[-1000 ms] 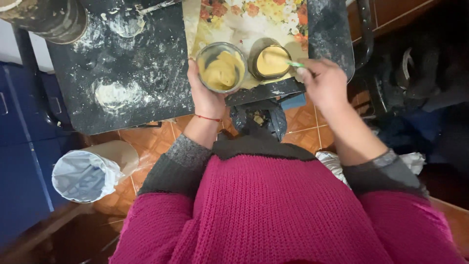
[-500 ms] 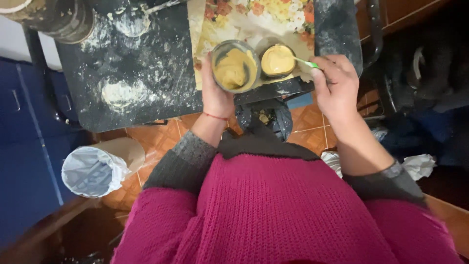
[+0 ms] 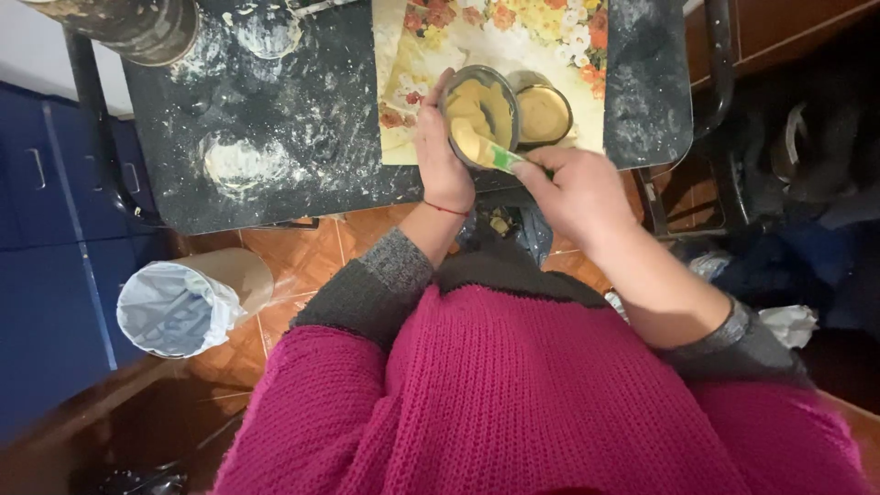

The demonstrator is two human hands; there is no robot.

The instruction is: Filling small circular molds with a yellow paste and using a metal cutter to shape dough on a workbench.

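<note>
At table edge (image 3: 275,215) | left hand (image 3: 440,156) grips jar (image 3: 478,115) | right hand (image 3: 573,192) grips spatula (image 3: 490,151)

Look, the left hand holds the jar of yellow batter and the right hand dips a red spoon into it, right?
Not quite. In the head view, the spoon is green, not red. The rest holds: the left hand holds the jar of yellow batter, and the right hand dips the spoon into it.
</note>
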